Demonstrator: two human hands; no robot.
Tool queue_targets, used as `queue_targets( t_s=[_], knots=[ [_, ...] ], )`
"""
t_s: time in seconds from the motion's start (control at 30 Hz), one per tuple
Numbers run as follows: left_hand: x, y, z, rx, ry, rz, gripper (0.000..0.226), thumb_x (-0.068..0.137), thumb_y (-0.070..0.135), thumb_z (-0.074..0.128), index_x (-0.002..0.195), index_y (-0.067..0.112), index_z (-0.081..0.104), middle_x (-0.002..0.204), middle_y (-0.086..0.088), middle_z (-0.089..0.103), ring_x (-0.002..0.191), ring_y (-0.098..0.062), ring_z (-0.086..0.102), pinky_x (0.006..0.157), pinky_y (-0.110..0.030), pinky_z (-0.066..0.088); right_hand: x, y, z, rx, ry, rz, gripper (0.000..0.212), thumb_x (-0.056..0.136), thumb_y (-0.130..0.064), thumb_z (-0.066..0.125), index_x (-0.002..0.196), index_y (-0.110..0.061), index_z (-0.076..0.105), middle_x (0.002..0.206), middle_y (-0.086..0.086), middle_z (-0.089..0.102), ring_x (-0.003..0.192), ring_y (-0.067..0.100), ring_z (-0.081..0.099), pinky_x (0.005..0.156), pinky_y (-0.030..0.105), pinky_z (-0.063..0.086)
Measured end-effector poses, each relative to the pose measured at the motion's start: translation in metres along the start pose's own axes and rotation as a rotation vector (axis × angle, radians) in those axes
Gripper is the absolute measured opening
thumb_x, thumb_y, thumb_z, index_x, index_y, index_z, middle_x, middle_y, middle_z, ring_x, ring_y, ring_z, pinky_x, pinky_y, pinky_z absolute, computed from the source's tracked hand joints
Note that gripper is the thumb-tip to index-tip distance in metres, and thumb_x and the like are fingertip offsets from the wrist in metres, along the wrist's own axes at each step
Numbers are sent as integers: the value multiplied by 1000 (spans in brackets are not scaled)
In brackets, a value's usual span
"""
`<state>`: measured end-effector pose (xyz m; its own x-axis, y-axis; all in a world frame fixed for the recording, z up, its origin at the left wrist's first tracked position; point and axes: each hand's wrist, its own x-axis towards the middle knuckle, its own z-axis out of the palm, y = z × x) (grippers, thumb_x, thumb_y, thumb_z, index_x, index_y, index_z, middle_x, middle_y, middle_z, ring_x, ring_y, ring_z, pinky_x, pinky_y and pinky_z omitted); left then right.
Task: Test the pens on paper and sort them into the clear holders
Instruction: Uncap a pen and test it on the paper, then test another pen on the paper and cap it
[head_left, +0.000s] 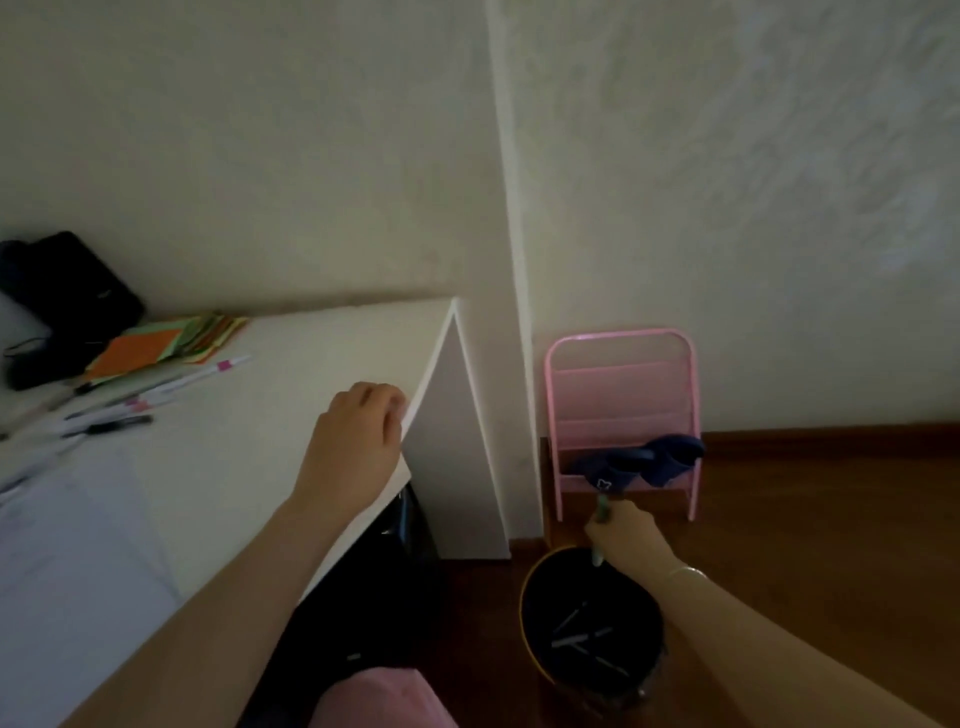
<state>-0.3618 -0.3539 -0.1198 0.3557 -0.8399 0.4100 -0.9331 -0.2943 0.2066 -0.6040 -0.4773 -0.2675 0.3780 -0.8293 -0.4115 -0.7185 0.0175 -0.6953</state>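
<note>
My right hand reaches down to the floor and is shut on a green-and-white pen, held upright over the rim of a dark waste bin. Several discarded pens lie inside the bin. My left hand rests on the right edge of the white desk, fingers curled over the edge and holding nothing. Several pens lie loose at the desk's left side, one with a pink band. White paper lies at the near left. No clear holders are in view.
A stack of coloured sticky notes and a black pouch sit at the desk's back left. On the wooden floor, a pink metal rack with dark cloth on it stands against the wall beyond the bin.
</note>
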Motion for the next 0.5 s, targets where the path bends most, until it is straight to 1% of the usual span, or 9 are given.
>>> queue_targets(
  t_s=[0.03, 0.1, 0.13, 0.23, 0.27, 0.33, 0.4, 0.47, 0.5],
  knots=[
    [-1, -1, 0, -3, 4, 3, 16, 93, 13, 48, 103, 9, 60, 105, -12, 58, 93, -34, 51, 79, -43, 43, 1, 9, 3, 3, -9, 36, 11, 85, -18, 52, 86, -9, 60, 90, 9, 65, 86, 25, 62, 82, 35, 49],
    [-1, -1, 0, -8, 5, 7, 18, 94, 13, 47, 105, 9, 60, 106, -12, 58, 94, -34, 51, 81, -44, 44, 3, 17, 7, 3, -18, 70, 22, 87, -15, 52, 107, -9, 60, 102, 11, 63, 89, 23, 56, 82, 30, 45],
    [-2, 0, 0, -11, 5, 5, 18, 94, 12, 47, 105, 9, 60, 105, -13, 59, 94, -34, 51, 81, -45, 44, 3, 16, 8, 4, -17, 64, 24, 88, -14, 52, 110, -9, 59, 105, 12, 62, 88, 22, 53, 81, 28, 43],
    [-3, 1, 0, -16, -3, -10, 17, 93, 13, 47, 105, 9, 60, 103, -13, 59, 94, -34, 51, 81, -46, 45, 2, -7, -1, 27, 44, -9, 8, 89, -10, 51, 87, -10, 60, 90, 8, 59, 87, 24, 58, 76, 27, 39],
    [-2, 1, -2, -24, -23, -16, 18, 94, 14, 47, 106, 11, 60, 104, -11, 59, 95, -32, 52, 82, -45, 45, 4, -19, -7, 37, 84, -55, 11, 89, -9, 51, 83, -10, 60, 86, 7, 60, 88, 26, 60, 75, 26, 40],
    [0, -1, -9, -79, -83, -26, 21, 95, 17, 45, 110, 14, 60, 110, -6, 59, 101, -26, 53, 88, -39, 44, 5, -56, -23, 65, 171, -150, 16, 91, -8, 49, 82, -7, 62, 81, 3, 61, 88, 27, 62, 70, 24, 42],
    [0, -10, -27, -159, -105, -64, 24, 93, 13, 47, 113, 16, 61, 114, -2, 59, 106, -19, 54, 92, -28, 40, 2, -109, -38, 102, 277, -283, 18, 92, -9, 48, 92, -8, 66, 88, 3, 64, 88, 24, 61, 74, 24, 45],
    [-7, -30, -51, -174, -33, -124, 24, 92, 11, 48, 111, 19, 61, 112, 2, 58, 104, -13, 53, 89, -21, 36, -9, -171, -45, 182, 380, -453, 21, 89, -9, 48, 96, -14, 68, 97, 5, 68, 88, 26, 62, 81, 31, 49],
    [-13, -45, -64, -163, 3, -166, 24, 92, 10, 49, 109, 21, 62, 110, 4, 58, 103, -11, 53, 87, -20, 35, -19, -203, -45, 224, 407, -530, 22, 88, -9, 49, 94, -15, 69, 93, 3, 68, 85, 23, 61, 78, 29, 49]
  ],
)
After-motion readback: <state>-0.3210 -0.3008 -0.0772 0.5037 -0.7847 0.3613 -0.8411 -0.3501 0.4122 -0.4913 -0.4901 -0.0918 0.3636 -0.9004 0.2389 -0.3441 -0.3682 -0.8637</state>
